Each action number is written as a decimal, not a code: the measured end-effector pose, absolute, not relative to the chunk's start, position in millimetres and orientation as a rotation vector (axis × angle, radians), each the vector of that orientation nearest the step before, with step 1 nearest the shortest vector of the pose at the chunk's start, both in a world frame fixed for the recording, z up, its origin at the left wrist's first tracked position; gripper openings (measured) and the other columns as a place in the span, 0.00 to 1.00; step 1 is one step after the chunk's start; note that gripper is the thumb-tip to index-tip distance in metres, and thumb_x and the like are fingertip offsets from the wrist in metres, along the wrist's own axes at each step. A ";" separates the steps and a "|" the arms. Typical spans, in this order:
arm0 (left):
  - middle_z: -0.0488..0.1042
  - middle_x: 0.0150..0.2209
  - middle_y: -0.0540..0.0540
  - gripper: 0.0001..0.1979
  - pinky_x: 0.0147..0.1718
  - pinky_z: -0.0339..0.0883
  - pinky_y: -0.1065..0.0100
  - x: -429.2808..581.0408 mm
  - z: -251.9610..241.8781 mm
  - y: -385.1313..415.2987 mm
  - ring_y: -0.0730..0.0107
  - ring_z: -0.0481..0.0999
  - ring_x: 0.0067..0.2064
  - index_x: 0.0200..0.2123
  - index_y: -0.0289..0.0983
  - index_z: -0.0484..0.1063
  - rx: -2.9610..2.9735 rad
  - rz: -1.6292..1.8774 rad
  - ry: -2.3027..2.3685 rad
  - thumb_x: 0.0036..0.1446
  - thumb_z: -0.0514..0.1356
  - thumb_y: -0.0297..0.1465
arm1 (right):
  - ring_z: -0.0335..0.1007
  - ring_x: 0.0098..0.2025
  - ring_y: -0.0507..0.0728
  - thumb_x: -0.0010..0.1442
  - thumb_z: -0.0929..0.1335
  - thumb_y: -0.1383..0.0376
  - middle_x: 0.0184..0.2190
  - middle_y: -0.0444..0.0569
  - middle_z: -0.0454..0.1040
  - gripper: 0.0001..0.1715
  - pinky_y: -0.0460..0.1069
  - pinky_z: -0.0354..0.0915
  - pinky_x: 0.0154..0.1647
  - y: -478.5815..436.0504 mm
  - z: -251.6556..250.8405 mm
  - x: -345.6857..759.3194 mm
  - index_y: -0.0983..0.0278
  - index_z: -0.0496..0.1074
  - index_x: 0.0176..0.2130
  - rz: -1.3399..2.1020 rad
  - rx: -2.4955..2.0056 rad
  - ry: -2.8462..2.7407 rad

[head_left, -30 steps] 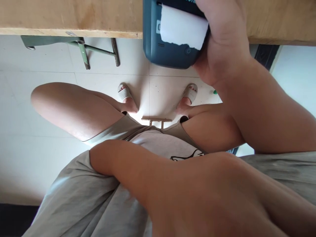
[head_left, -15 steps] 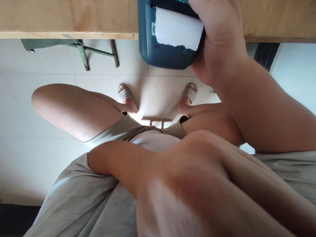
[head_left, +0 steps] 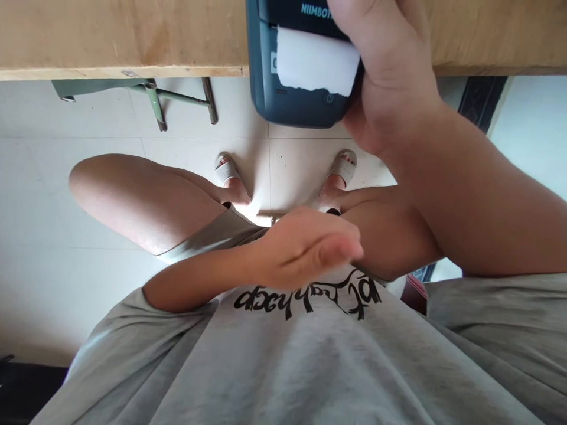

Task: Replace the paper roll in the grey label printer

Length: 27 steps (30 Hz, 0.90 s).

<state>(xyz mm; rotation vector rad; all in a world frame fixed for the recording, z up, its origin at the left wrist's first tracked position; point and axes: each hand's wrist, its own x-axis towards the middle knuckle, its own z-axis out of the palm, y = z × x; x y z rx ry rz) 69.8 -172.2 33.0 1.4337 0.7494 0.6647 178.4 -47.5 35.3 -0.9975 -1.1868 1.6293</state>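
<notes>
My right hand (head_left: 390, 77) is closed round the right side of a dark blue label printer (head_left: 292, 109) marked NIIMBOT. The printer is at the top of the view, in front of the wooden table's edge. A white paper strip (head_left: 316, 62) with a ragged lower edge hangs out of its slot, over the power button side. My left hand (head_left: 310, 248) is in front of my shirt, below the printer and apart from it. It is slightly blurred, with the thumb side towards the right; its fingers are mostly hidden.
The wooden table (head_left: 133, 38) runs across the top. Beneath it at left is a green metal-legged stool or chair (head_left: 155, 106). My sandalled feet (head_left: 341, 168) rest on pale floor tiles. A dark object (head_left: 26, 389) is at the lower left.
My left arm, earlier raised close to the camera, has come down in front of my shirt. The printer stays in my right hand, and the view has shifted slightly.
</notes>
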 end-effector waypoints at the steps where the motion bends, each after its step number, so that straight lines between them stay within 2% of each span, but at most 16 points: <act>1: 0.60 0.17 0.51 0.25 0.23 0.60 0.72 77.8 16.1 -170.8 0.77 0.61 0.22 0.18 0.37 0.55 1.417 0.670 0.691 0.61 0.36 0.43 | 0.67 0.49 0.44 0.48 0.64 0.62 0.30 0.31 0.69 0.23 0.42 0.62 0.54 -47.3 35.1 178.1 0.71 0.60 0.43 1.622 -1.004 -1.183; 4: 0.64 0.22 0.50 0.17 0.25 0.61 0.74 105.2 -36.6 -172.6 0.80 0.63 0.24 0.25 0.35 0.60 1.411 0.640 0.704 0.62 0.41 0.32 | 0.66 0.50 0.44 0.48 0.64 0.63 0.31 0.32 0.70 0.25 0.40 0.62 0.54 -46.6 34.8 178.2 0.71 0.60 0.45 1.629 -1.009 -1.193; 7: 0.68 0.28 0.48 0.10 0.27 0.63 0.74 135.1 -70.9 -173.5 0.79 0.66 0.26 0.34 0.33 0.63 1.441 0.687 0.681 0.56 0.43 0.22 | 0.66 0.50 0.44 0.47 0.65 0.62 0.32 0.32 0.70 0.26 0.40 0.62 0.54 -46.2 34.7 179.1 0.71 0.60 0.46 1.629 -1.014 -1.185; 9: 0.69 0.34 0.45 0.12 0.36 0.67 0.69 155.6 -74.9 -169.4 0.75 0.69 0.33 0.37 0.33 0.64 1.479 0.761 0.666 0.53 0.45 0.20 | 0.67 0.47 0.45 0.46 0.64 0.62 0.32 0.33 0.70 0.27 0.42 0.63 0.52 -46.3 34.9 179.3 0.72 0.60 0.46 1.615 -1.027 -1.198; 10: 0.69 0.39 0.43 0.13 0.43 0.66 0.65 165.6 -72.1 -166.4 0.72 0.69 0.40 0.40 0.32 0.63 1.492 0.821 0.668 0.53 0.45 0.20 | 0.68 0.46 0.45 0.46 0.64 0.62 0.33 0.33 0.70 0.28 0.42 0.64 0.51 -46.5 35.0 179.2 0.73 0.60 0.45 1.608 -1.034 -1.211; 11: 0.67 0.46 0.41 0.15 0.52 0.61 0.62 175.0 -67.3 -163.3 0.69 0.65 0.50 0.45 0.31 0.62 1.512 0.879 0.643 0.54 0.46 0.21 | 0.69 0.45 0.46 0.46 0.63 0.62 0.34 0.34 0.69 0.28 0.43 0.64 0.50 -46.6 35.1 179.0 0.73 0.60 0.45 1.605 -1.041 -1.221; 12: 0.63 0.51 0.40 0.15 0.56 0.57 0.62 183.6 -61.8 -160.7 0.68 0.60 0.56 0.48 0.31 0.59 1.528 0.928 0.617 0.57 0.45 0.24 | 0.69 0.45 0.46 0.46 0.63 0.62 0.34 0.35 0.69 0.27 0.44 0.64 0.49 -46.8 35.1 178.7 0.74 0.61 0.45 1.597 -1.046 -1.226; 13: 0.62 0.52 0.40 0.15 0.57 0.56 0.64 190.7 -56.7 -158.9 0.69 0.60 0.56 0.48 0.31 0.59 1.551 0.944 0.576 0.60 0.44 0.28 | 0.69 0.45 0.46 0.46 0.62 0.62 0.35 0.35 0.69 0.27 0.44 0.64 0.49 -47.0 35.2 178.4 0.73 0.61 0.45 1.587 -1.051 -1.229; 14: 0.64 0.51 0.40 0.14 0.56 0.58 0.64 196.0 -52.9 -158.3 0.68 0.63 0.54 0.47 0.32 0.61 1.573 0.953 0.552 0.60 0.45 0.31 | 0.69 0.46 0.46 0.47 0.62 0.61 0.36 0.35 0.70 0.26 0.44 0.64 0.49 -47.1 35.3 178.1 0.73 0.61 0.45 1.579 -1.056 -1.237; 17: 0.63 0.53 0.37 0.19 0.58 0.56 0.60 197.5 -53.3 -163.9 0.63 0.62 0.56 0.48 0.31 0.61 1.616 0.954 0.558 0.60 0.47 0.37 | 0.67 0.49 0.46 0.48 0.62 0.61 0.36 0.34 0.70 0.27 0.43 0.64 0.50 -47.1 35.4 178.1 0.73 0.60 0.47 1.565 -1.067 -1.275; 20: 0.61 0.55 0.36 0.22 0.60 0.52 0.59 177.4 -66.1 -176.5 0.63 0.58 0.59 0.53 0.28 0.56 1.613 0.905 0.578 0.60 0.47 0.36 | 0.65 0.52 0.46 0.49 0.63 0.61 0.35 0.33 0.70 0.27 0.40 0.63 0.52 -47.1 35.2 178.4 0.73 0.59 0.47 1.570 -1.085 -1.267; 22: 0.62 0.55 0.38 0.21 0.59 0.54 0.61 158.5 -74.7 -185.1 0.65 0.60 0.58 0.54 0.31 0.56 1.594 0.810 0.589 0.59 0.49 0.35 | 0.65 0.52 0.46 0.50 0.63 0.62 0.34 0.33 0.71 0.24 0.42 0.63 0.54 -47.2 34.9 178.3 0.72 0.60 0.46 1.582 -1.060 -1.267; 24: 0.66 0.50 0.40 0.17 0.53 0.62 0.62 142.6 -80.7 -191.0 0.66 0.65 0.52 0.49 0.33 0.61 1.590 0.772 0.604 0.58 0.50 0.34 | 0.65 0.51 0.45 0.52 0.62 0.62 0.34 0.33 0.71 0.22 0.43 0.62 0.55 -47.4 35.1 178.1 0.73 0.60 0.45 1.602 -1.011 -1.276; 25: 0.69 0.44 0.41 0.13 0.47 0.66 0.64 137.4 -82.7 -192.5 0.68 0.68 0.46 0.45 0.33 0.63 1.590 0.747 0.607 0.58 0.50 0.33 | 0.65 0.51 0.45 0.52 0.62 0.63 0.34 0.33 0.71 0.22 0.44 0.62 0.55 -47.5 35.3 178.1 0.73 0.60 0.45 1.611 -0.990 -1.277; 27: 0.69 0.35 0.44 0.10 0.35 0.67 0.68 134.3 -84.7 -191.9 0.72 0.69 0.35 0.37 0.34 0.64 1.591 0.709 0.610 0.58 0.49 0.33 | 0.65 0.51 0.45 0.53 0.62 0.63 0.35 0.35 0.71 0.23 0.43 0.62 0.56 -47.7 36.2 178.3 0.74 0.60 0.46 1.630 -0.973 -1.275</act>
